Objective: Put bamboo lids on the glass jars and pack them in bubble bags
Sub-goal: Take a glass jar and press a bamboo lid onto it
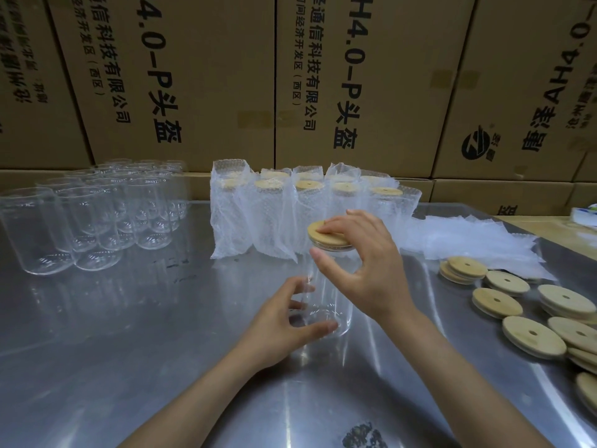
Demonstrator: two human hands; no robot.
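A clear glass jar (326, 295) stands upright on the steel table (129, 334) in front of me. My left hand (284, 321) curls round its lower part. A round bamboo lid (324, 236) sits on the jar's mouth. My right hand (361, 263) holds this lid, fingers on top and thumb at the rim below. Behind the jar stands a row of several lidded jars in bubble bags (290, 208). Flat bubble bags (468, 240) lie in a pile at the right. Loose bamboo lids (529, 324) are spread along the right edge.
Several bare glass jars (97, 215) stand grouped at the back left of the table. Stacked cardboard boxes (355, 76) form a wall right behind the table. A small dark stain (365, 436) marks the table near the front edge.
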